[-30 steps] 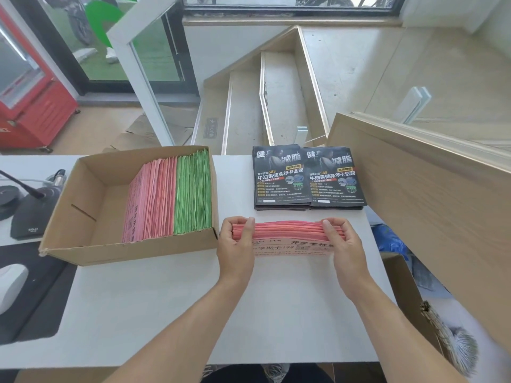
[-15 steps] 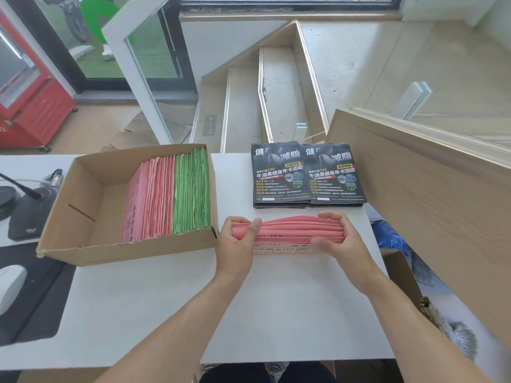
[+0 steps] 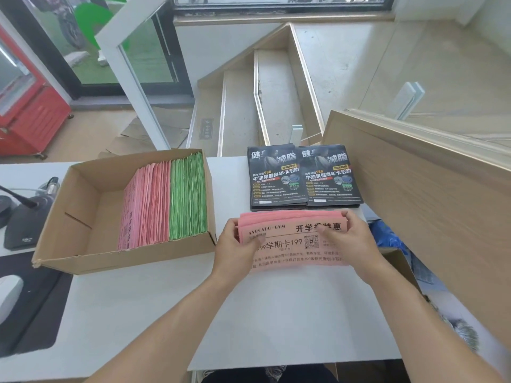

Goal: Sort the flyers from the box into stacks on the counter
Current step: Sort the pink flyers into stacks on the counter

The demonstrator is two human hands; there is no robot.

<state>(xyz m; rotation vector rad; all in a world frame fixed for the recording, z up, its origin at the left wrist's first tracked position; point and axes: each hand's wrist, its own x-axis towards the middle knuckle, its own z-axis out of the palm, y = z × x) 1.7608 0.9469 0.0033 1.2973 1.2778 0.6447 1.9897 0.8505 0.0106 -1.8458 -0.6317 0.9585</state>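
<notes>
A stack of pink flyers [image 3: 290, 239] lies tilted toward me on the white counter [image 3: 171, 313], its printed face showing. My left hand [image 3: 236, 250] grips its left end and my right hand [image 3: 345, 239] grips its right end. Behind it two stacks of black flyers [image 3: 302, 178] lie side by side. To the left stands an open cardboard box [image 3: 83, 217] holding upright pink flyers [image 3: 146, 205] and green flyers [image 3: 188, 194] along its right side.
A wooden partition [image 3: 414, 189] rises at the counter's right edge. At the far left sit a black microphone base [image 3: 25, 225], a dark mat [image 3: 30, 308] and a white mouse [image 3: 8, 291]. Beyond the counter, stairs descend. A blue bag [image 3: 387, 239] lies below on the right.
The pink stack stood on edge between both hands; now it is tipped back toward me so its printed front faces up. My right hand shifted onto the top right.
</notes>
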